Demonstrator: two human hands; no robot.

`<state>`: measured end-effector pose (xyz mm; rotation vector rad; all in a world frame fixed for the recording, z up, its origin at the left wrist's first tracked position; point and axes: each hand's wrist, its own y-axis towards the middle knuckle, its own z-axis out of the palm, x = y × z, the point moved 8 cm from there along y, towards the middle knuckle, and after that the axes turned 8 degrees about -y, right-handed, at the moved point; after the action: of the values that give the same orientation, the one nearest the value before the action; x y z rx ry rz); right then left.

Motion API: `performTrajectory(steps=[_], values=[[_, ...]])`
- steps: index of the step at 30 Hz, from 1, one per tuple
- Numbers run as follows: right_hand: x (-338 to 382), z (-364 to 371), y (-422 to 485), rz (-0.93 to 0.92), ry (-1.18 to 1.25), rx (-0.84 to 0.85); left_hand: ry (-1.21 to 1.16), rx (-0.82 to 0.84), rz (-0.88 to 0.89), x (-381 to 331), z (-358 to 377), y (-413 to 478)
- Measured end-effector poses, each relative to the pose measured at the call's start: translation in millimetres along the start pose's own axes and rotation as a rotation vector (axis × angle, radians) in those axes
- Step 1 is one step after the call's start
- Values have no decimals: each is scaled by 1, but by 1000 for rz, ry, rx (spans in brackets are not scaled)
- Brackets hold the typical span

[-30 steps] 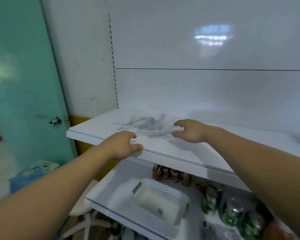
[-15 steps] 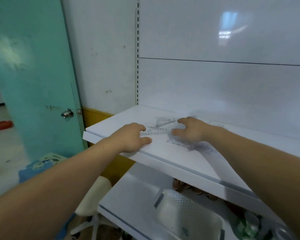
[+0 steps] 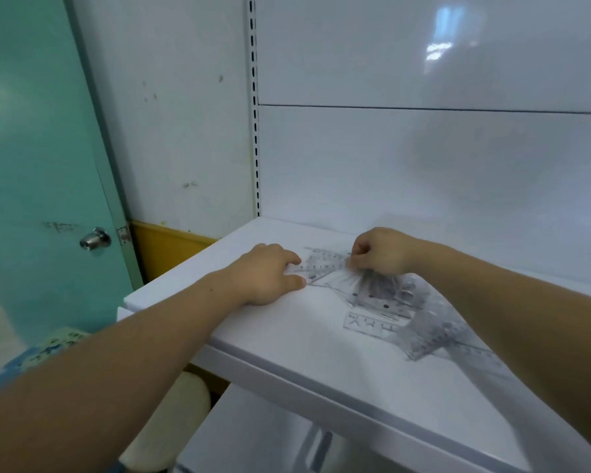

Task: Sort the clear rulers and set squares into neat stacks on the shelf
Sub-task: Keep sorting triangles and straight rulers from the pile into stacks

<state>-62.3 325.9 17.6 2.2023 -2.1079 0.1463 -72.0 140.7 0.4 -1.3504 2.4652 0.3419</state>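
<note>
Head view: my left hand [image 3: 267, 278] presses flat on a clear ruler [image 3: 318, 265]; my right hand [image 3: 380, 250], grip curled, pinches the ruler pile [image 3: 384, 297] on the shelf [image 3: 287, 339].

We count: left hand [image 3: 265, 276] plus right hand [image 3: 381, 250], two; one shelf [image 3: 287, 339]; one door knob [image 3: 95, 238], 9 o'clock; clear rulers [image 3: 382, 298] overlapping, uncountable.
</note>
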Motion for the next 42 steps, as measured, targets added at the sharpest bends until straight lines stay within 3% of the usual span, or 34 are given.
performTrajectory(steps=[3, 9, 15, 21, 29, 32, 37, 42], values=[[2, -4, 1, 42, -25, -67, -45, -36, 34, 7, 1, 8], [-7, -16, -17, 190, 177, -280, -114, -81, 80, 14, 4, 16], [-23, -1, -43, 388, 125, -228, 43, 5, 116, -5, 0, 19], [-37, -1, -66, 466, 73, -186, 69, 118, 325, -59, 29, 10], [-48, -2, -80, 458, 230, -326, -424, 14, 314, -44, 19, 11], [-46, -7, -87, 416, 192, -395, -534, -128, 311, -38, 4, 11], [-37, -18, -100, 348, 184, -526, -1228, -112, 166, -22, -5, 11], [-28, -33, -111, 315, 233, -643, -1234, -116, 170, -17, -11, 12]])
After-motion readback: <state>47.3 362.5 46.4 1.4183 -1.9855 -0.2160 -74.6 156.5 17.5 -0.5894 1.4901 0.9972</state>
